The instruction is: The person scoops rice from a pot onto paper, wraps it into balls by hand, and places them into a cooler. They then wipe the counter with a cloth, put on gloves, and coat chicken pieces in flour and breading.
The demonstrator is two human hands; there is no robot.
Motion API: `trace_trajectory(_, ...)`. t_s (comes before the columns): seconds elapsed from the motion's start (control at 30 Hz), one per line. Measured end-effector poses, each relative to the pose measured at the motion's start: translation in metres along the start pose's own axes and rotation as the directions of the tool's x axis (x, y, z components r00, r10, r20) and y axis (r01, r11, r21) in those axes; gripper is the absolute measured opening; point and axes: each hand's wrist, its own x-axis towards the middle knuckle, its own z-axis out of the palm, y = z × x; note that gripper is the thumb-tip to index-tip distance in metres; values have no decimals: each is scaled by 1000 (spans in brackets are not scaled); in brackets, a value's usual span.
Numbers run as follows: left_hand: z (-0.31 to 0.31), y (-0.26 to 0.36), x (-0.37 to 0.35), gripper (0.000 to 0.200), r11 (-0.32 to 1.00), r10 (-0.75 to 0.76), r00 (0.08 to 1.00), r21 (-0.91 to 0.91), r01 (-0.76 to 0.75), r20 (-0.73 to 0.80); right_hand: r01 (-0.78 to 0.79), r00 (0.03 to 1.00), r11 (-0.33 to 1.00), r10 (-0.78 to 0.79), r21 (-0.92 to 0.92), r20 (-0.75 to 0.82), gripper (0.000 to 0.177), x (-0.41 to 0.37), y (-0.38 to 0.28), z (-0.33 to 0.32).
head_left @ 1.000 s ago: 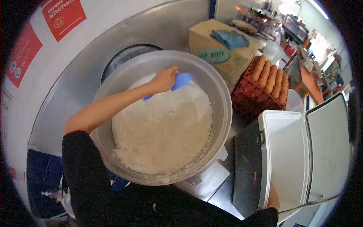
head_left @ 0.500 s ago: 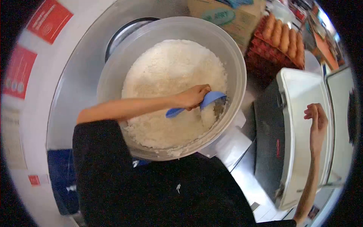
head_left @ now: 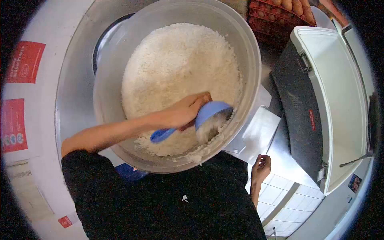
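Observation:
My left hand [head_left: 186,112] reaches across a big metal pot [head_left: 110,90], its fingers wrapped round the handle of a blue plastic scoop [head_left: 212,109]. The scoop's cup is tilted and dips into the white rice [head_left: 176,60] near the pot's right side, with rice at its mouth. The handle's end sticks out to the left below my wrist. Outside the pot, at the lower right, my right hand [head_left: 261,170] hangs over the floor, with nothing in its loosely bent fingers.
A dark insulated box [head_left: 298,104] with a pale inside stands open at the right. Behind it are red egg trays [head_left: 266,16] holding eggs. The pot rests on a metal counter [head_left: 76,80]. Red signs [head_left: 26,62] hang on the left wall. White floor tiles [head_left: 280,200] show at the lower right.
My left hand has drawn the scoop leftward and slightly down through the rice. My right hand has come away from over the insulated box, down and left. The whole view has shifted.

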Motion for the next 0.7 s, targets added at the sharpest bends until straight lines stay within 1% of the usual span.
trace_trajectory(0.03, -3, -1, -14, 34, 992, -104, 992, -62, 108, 65, -42, 997, 998, 39, -50, -70, 23, -3, 23, 15)
trace_trajectory(0.07, -8, -2, -24, 33, 969, -201, 970, -120, 217, 134, -33, 995, 991, 20, -131, -100, 26, -1, 41, 25)
trace_trajectory(0.1, -13, -3, -27, 33, 969, -209, 970, -108, 223, 127, -31, 991, 976, 2, -215, -132, 30, -2, 43, 29)
trace_trajectory(0.13, -17, -6, -28, 34, 970, -217, 976, -109, 218, 25, -66, 992, 982, 45, -175, -118, 35, 1, 45, 32)
trace_trajectory(0.17, -20, -10, -27, 34, 971, -221, 972, -114, 212, -74, -54, 993, 983, 34, -177, -117, 35, 4, 46, 35)
trace_trajectory(0.2, -33, -16, -13, 34, 974, -190, 970, -151, 167, -153, -38, 985, 985, 9, -167, -171, 35, 6, 53, 40)
trace_trajectory(0.23, -35, -29, 5, 34, 976, -179, 971, -156, 155, -157, -23, 973, 988, -13, -154, -232, 36, 10, 60, 46)
trace_trajectory(0.27, -32, -43, 28, 34, 972, 195, 922, 190, -137, -335, -31, 976, 990, 0, -134, -218, 38, 11, 70, 51)
trace_trajectory(0.3, -25, -48, 42, 33, 774, 566, 740, 542, -328, -362, -30, 974, 990, -2, -137, -225, 38, 10, 72, 51)
trace_trajectory(0.33, -8, -41, 38, 30, 849, 455, 839, 430, -307, -298, 11, 974, 996, -29, -84, -224, 38, 10, 72, 52)
trace_trajectory(0.37, -1, -34, 34, 30, 847, 457, 839, 433, -308, -296, 47, 974, 999, -52, -27, -220, 39, 7, 74, 55)
trace_trajectory(0.4, 6, -25, 29, 29, 873, 396, 877, 408, -268, -272, 87, 967, 996, -90, -23, -239, 42, 4, 88, 61)
trace_trajectory(0.43, 11, -16, 22, 29, 896, 331, 911, 385, -221, -246, 83, 968, 996, -85, -19, -234, 42, 2, 95, 65)
trace_trajectory(0.47, 14, -7, 12, 29, 896, 324, 913, 390, -212, -247, 168, 944, 980, -191, -104, -269, 41, 0, 102, 68)
trace_trajectory(0.5, 14, 4, 2, 29, 936, 236, 951, 310, -167, -201, 249, 907, 950, -296, -186, -300, 40, 1, 103, 72)
trace_trajectory(0.53, 13, 9, -6, 30, 966, 149, 978, 234, -112, -144, 220, 917, 966, -252, -134, -309, 40, 0, 104, 73)
trace_trajectory(0.57, 12, 9, -14, 30, 963, 146, 979, 247, -107, -144, 213, 919, 969, -241, -122, -313, 40, -3, 105, 73)
trace_trajectory(0.6, 9, 8, -22, 31, 998, -20, 999, 60, 23, -46, 211, 921, 967, -246, -144, -303, 40, -3, 103, 73)
trace_trajectory(0.63, 6, 6, -28, 31, 979, -162, 984, -115, 170, 79, 211, 921, 963, -254, -168, -296, 41, 0, 103, 73)
trace_trajectory(0.67, 6, -8, -27, 32, 952, -175, 972, -227, 208, 157, 209, 921, 963, -253, -171, -297, 42, 0, 110, 76)
trace_trajectory(0.7, 5, -5, -28, 32, 956, -164, 974, -218, 195, 153, 211, 915, 963, -255, -167, -311, 42, -2, 108, 76)
